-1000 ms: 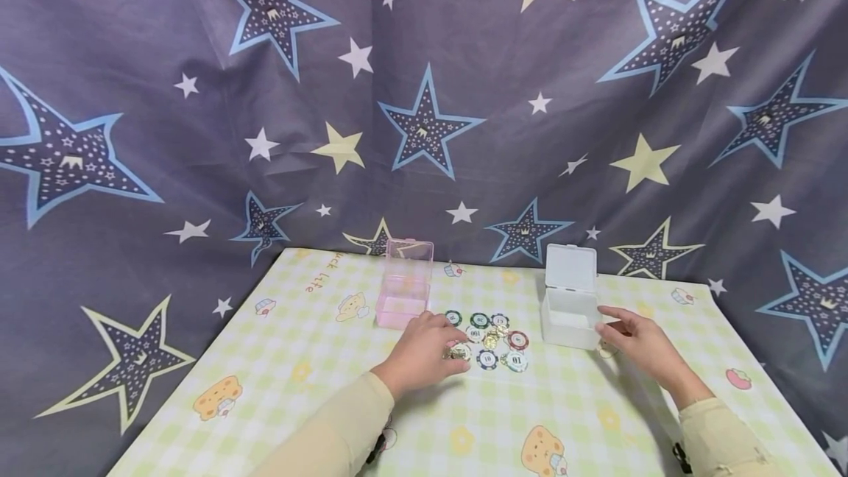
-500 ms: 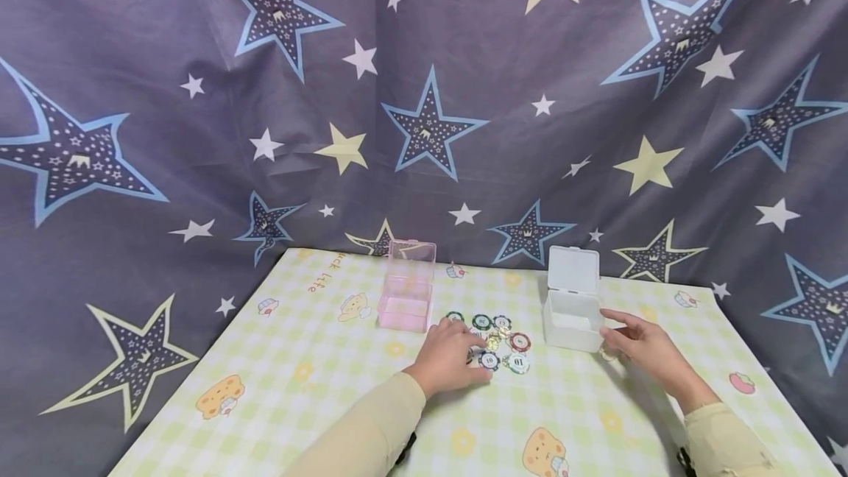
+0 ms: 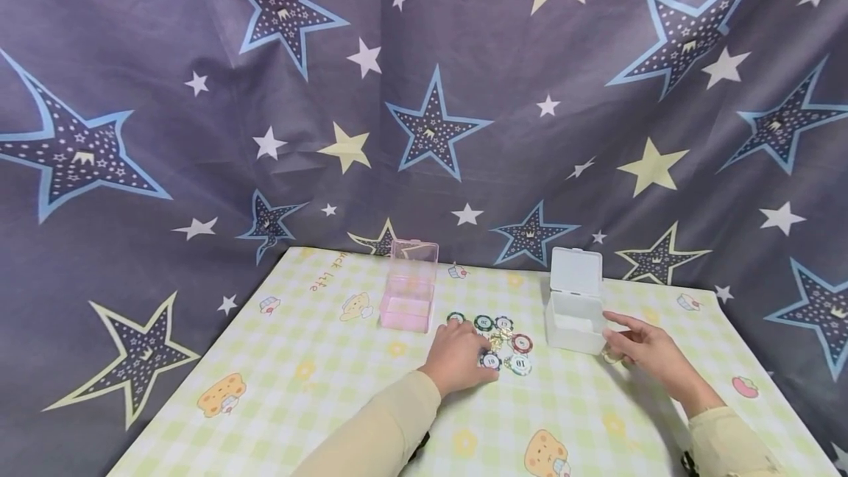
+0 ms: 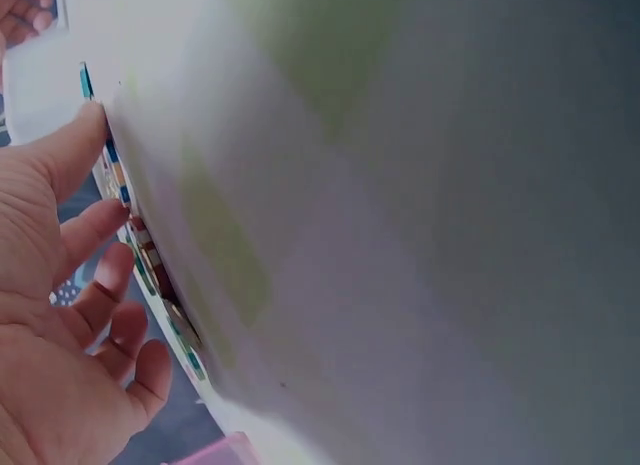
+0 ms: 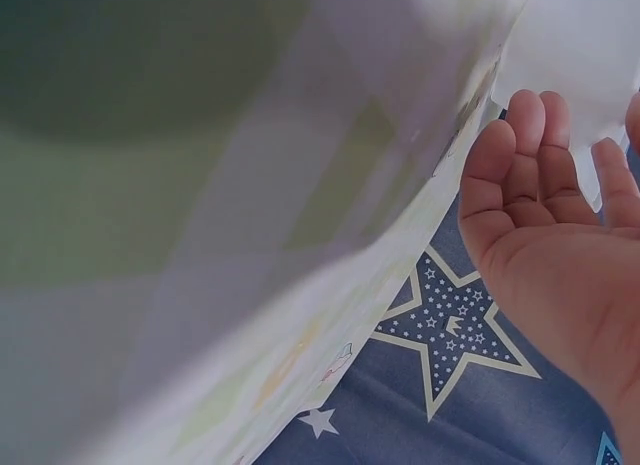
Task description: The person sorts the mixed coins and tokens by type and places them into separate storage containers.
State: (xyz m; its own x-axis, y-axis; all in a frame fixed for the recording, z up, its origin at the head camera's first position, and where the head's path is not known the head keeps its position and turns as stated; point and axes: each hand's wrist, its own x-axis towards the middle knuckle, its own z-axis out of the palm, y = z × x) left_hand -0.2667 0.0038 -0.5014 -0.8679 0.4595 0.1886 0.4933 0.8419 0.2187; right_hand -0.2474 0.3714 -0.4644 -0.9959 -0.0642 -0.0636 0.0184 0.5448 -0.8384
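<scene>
In the head view my left hand (image 3: pixel 461 354) reaches over a cluster of poker chips. Its thumb and index finger lie at either side of a blue-edged 10 chip (image 3: pixel 491 362); a firm pinch is not visible. The left wrist view shows the fingers (image 4: pixel 108 275) loosely bent along the chips' edges. Gold coins (image 3: pixel 503 334) lie among a red-edged chip (image 3: pixel 522 344), a green-edged chip (image 3: pixel 484 323) and a pale 10 chip (image 3: pixel 520 365). My right hand (image 3: pixel 645 352) rests its fingertips against the right wall of a white lidded box (image 3: pixel 575 337), its lid raised. A small gold shape (image 3: pixel 611 356) shows beneath that hand.
A clear pink box (image 3: pixel 406 313) with its lid raised stands behind and left of the chips. A checked cloth (image 3: pixel 344 396) with cartoon prints covers the table. Behind its back edge hangs a dark star-patterned curtain (image 3: pixel 318 94).
My left hand has moved right across the chips, from the white chip and coins at their left side to the blue-edged 10 chip. My right hand stays at the white box.
</scene>
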